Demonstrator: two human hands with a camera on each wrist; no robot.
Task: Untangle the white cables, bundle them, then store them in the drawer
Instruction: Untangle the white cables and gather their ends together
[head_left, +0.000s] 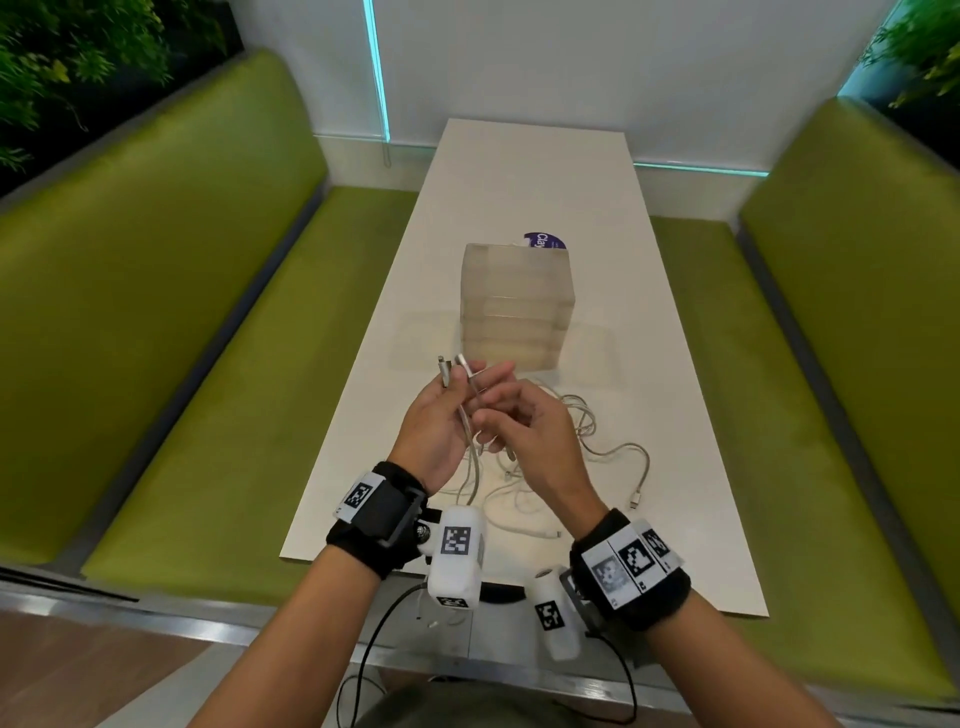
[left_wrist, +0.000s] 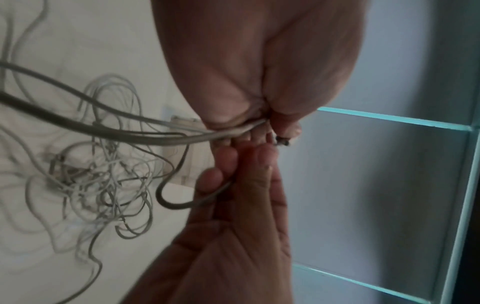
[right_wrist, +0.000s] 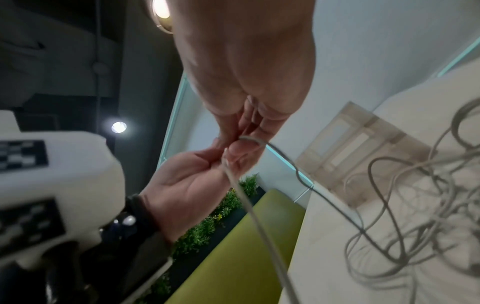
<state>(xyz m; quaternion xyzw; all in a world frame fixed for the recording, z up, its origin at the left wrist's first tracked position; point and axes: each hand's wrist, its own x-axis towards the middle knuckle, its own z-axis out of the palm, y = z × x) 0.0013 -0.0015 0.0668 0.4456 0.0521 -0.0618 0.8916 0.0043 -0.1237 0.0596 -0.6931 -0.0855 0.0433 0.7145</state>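
Several white cables (head_left: 576, 431) lie in a loose tangle on the white table (head_left: 685, 415), in front of a translucent drawer unit (head_left: 511, 306). My left hand (head_left: 457, 395) is raised above the table and grips two cable ends, whose connectors (head_left: 453, 368) stick up past its fingers. My right hand (head_left: 498, 413) is close beside it and pinches a cable between thumb and fingers. In the left wrist view the held cables (left_wrist: 182, 137) run from my left hand down to the tangle (left_wrist: 103, 174). In the right wrist view my right fingertips (right_wrist: 241, 148) pinch a cable (right_wrist: 280, 156).
Loose connector ends (head_left: 635, 501) lie near the table's front right. A purple-labelled item (head_left: 543, 241) sits behind the drawer unit. Faint clear flat pieces (head_left: 421, 338) lie on either side of it. Green benches (head_left: 182, 364) flank the table.
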